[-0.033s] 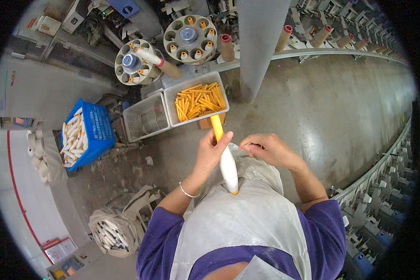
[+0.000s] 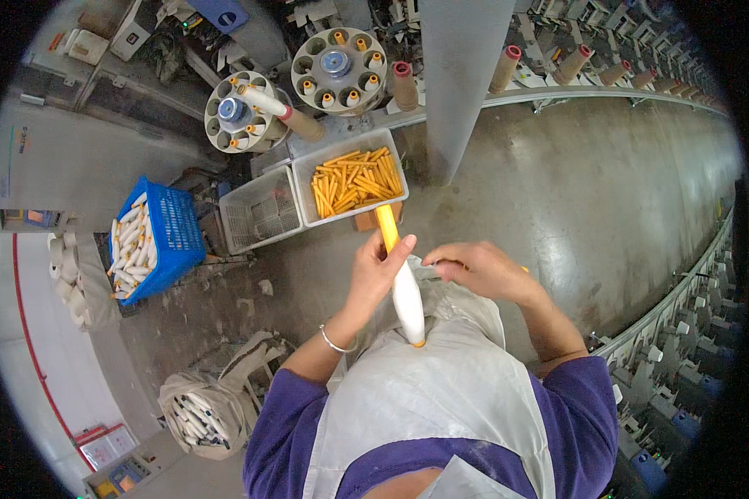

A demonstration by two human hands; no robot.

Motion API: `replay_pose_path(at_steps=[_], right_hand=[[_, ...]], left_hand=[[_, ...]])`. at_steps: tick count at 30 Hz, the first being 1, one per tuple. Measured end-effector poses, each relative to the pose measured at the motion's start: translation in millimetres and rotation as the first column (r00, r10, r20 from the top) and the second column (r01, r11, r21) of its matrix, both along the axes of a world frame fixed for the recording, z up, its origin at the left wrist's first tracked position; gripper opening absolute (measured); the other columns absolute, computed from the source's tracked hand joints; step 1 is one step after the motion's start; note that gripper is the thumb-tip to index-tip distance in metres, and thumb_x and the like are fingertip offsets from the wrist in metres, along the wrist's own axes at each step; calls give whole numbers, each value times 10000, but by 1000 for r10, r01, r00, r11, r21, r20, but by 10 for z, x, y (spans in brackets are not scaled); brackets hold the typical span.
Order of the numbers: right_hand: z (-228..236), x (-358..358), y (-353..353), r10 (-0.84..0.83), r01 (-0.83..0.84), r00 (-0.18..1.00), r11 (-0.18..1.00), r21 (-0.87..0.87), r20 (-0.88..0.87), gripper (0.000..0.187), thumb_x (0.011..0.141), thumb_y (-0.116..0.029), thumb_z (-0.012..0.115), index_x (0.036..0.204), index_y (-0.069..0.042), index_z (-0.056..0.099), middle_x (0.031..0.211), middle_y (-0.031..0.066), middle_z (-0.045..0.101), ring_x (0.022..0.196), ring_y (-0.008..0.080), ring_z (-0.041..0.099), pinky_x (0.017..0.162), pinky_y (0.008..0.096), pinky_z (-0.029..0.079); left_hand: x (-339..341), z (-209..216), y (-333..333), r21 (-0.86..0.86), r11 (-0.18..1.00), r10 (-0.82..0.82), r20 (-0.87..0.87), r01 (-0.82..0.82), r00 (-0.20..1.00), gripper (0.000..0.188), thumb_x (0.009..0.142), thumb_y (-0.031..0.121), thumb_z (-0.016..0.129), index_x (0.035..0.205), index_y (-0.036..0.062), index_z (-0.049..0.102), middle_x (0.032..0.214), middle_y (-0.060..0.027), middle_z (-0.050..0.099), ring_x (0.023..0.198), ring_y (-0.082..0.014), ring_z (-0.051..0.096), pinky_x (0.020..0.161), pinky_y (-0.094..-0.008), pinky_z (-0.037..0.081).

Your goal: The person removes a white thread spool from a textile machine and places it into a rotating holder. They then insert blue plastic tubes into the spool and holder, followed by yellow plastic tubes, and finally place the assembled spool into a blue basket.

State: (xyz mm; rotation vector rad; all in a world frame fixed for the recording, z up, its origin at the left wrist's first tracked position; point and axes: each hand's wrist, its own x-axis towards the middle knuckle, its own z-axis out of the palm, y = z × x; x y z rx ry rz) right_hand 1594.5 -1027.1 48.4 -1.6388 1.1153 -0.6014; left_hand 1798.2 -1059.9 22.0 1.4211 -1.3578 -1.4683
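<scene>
My left hand is wrapped round a bobbin of white yarn on a yellow tube. The bare yellow end points away from me, and the wound part slopes down to my apron, its orange tip against the cloth. Just right of the bobbin, apart from it, my right hand is closed with the fingers curled and the thumb pressed in. A small yellow tip shows at the outer side of that hand; what it belongs to is hidden. No thread can be made out between the hands.
Ahead, a white bin holds many yellow tubes, beside a grey crate. Two round magazines with bobbins stand behind. At left are a blue basket of bobbins and a cloth sack. A grey pillar rises ahead right.
My right hand has turned and its fingers have shifted slightly left, toward the bobbin. A yellow tip now shows beside it. My left hand and the bobbin stay in place.
</scene>
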Motion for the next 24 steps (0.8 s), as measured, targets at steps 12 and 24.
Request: replay_pose_path(at_steps=[12, 24], right_hand=[[-168, 65, -172, 312, -307, 950, 928, 209, 10, 419, 940, -414, 559, 957, -2, 635, 819, 214, 662, 748, 342, 661, 677, 426, 505], [-355, -428, -94, 102, -198, 952, 925, 325, 290, 362, 931, -319, 631, 1121, -10, 632, 889, 65, 658, 778, 132, 575, 722, 298, 489]], left_hand=[[-338, -48, 71, 116, 991, 93, -199, -71, 976, 428, 1011, 438, 435, 928, 36, 557, 849, -21, 563, 757, -105, 505, 676, -268, 420], [6, 15, 395, 449, 677, -227, -626, 583, 746, 542, 1023, 450, 331, 1332, 12, 412, 1098, -94, 580, 920, -137, 565, 810, -273, 458]])
